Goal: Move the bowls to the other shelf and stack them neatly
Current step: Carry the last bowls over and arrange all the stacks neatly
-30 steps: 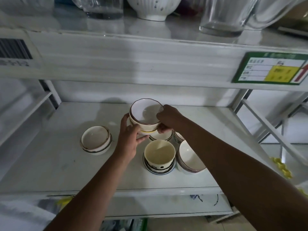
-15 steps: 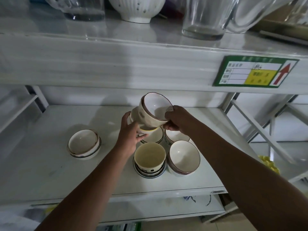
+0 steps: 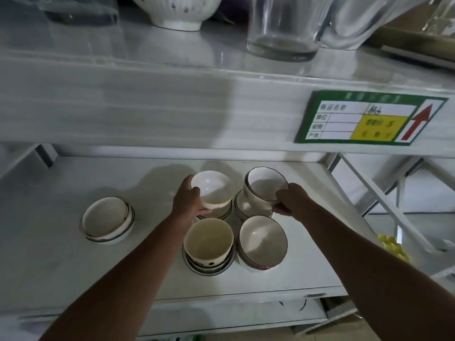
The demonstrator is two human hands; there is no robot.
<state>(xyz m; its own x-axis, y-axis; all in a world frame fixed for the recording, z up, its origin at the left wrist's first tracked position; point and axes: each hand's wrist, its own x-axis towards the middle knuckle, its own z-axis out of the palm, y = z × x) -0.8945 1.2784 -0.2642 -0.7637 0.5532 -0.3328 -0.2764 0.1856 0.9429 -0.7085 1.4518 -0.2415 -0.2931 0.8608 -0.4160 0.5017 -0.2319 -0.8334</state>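
Note:
My left hand (image 3: 187,200) grips a white bowl with a yellow band (image 3: 212,190), held just above a low stack at the back of the lower shelf (image 3: 61,262). My right hand (image 3: 290,200) holds a dark-rimmed bowl (image 3: 264,187) by its rim, tilted, over another back stack (image 3: 242,205). In front stand a cream bowl (image 3: 208,241) on a blue-rimmed stack and a dark-rimmed bowl stack (image 3: 263,241). A separate stack of shallow bowls (image 3: 107,219) sits to the left.
The upper shelf (image 3: 147,99) carries a white ribbed bowl (image 3: 176,11) and glass tumblers (image 3: 283,28). A green price label (image 3: 369,119) with a red arrow hangs on its front edge. A diagonal metal brace (image 3: 384,205) runs at the right.
The two nested bowls held together have been split: my left hand keeps the yellow-banded one, my right hand has drawn the dark-rimmed one off to the right.

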